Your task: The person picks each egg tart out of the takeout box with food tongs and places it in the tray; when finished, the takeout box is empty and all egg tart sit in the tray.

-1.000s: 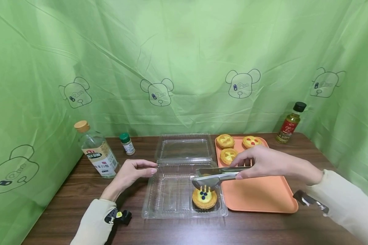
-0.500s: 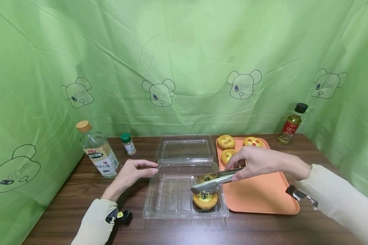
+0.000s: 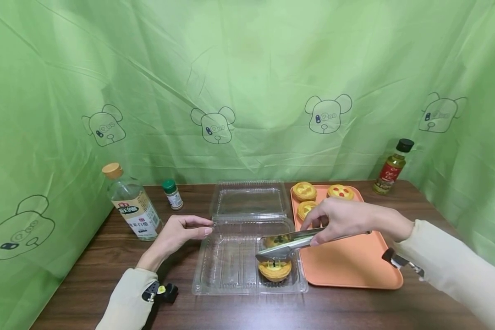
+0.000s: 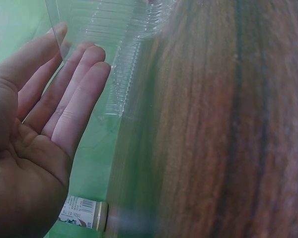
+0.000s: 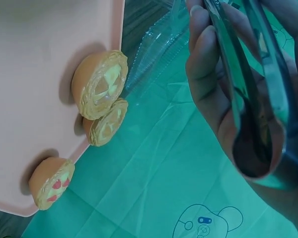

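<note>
In the head view my right hand (image 3: 346, 217) grips metal tongs (image 3: 290, 247) over the right part of a clear plastic container (image 3: 231, 288). Below the near arm of the tongs sits an egg tart (image 3: 274, 272), its dark berries mostly covered. I cannot tell whether the tongs touch it. A yellowish patch at the far arm may be a reflection or another tart. The tongs' rounded bend (image 5: 256, 171) fills the right wrist view. My left hand (image 3: 181, 236) pinches the container's back left corner between thumb and fingers; its clear edge (image 4: 121, 74) shows in the left wrist view.
An orange tray (image 3: 350, 266) right of the container carries several tarts, including one with red pieces (image 3: 340, 191). The container's lid (image 3: 249, 199) lies folded back. A vinegar bottle (image 3: 136, 211) and a green-capped jar (image 3: 173, 195) stand left; an oil bottle (image 3: 389, 169) stands back right.
The tongs have come down and slightly left over the berry-topped tart, now covering most of its berries. My right hand shifted left with them. The left hand keeps its place at the container's corner.
</note>
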Tool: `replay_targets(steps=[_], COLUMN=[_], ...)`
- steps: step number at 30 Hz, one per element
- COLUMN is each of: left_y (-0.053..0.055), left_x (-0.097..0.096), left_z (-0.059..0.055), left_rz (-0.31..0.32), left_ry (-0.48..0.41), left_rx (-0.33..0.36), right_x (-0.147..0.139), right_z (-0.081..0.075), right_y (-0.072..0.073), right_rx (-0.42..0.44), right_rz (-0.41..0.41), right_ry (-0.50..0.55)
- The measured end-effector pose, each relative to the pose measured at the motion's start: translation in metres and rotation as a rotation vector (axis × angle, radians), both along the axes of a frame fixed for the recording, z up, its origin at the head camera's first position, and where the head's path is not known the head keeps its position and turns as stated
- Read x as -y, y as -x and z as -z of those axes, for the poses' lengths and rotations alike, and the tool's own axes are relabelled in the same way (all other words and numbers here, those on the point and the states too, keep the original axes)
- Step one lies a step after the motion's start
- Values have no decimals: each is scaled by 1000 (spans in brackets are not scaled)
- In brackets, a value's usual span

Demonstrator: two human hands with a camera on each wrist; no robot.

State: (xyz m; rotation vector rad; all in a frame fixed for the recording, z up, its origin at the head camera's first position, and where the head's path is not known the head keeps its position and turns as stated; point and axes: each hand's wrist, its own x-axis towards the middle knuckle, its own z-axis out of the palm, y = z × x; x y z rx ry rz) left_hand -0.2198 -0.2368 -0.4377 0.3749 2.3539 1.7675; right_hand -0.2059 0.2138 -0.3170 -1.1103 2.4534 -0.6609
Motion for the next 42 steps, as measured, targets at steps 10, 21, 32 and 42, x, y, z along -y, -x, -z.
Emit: replay_targets(steps=[10,21,32,42], left_y=[0,-1,-1,0], left_x=[0,1,1,1], left_z=[0,1,1,1], left_rz=[-2,-4,-4,-5], left_ry=[-2,3,-2,13], left_rx=[1,2,6,-11], right_x=[3,4,11,12], right_z=[5,1,-7,0], right_y=[-5,-8,5,12], right_rx=[-26,-49,-12,102], right_rz=[-47,-42,-65,-82], right_ry=[85,99,-22,-15])
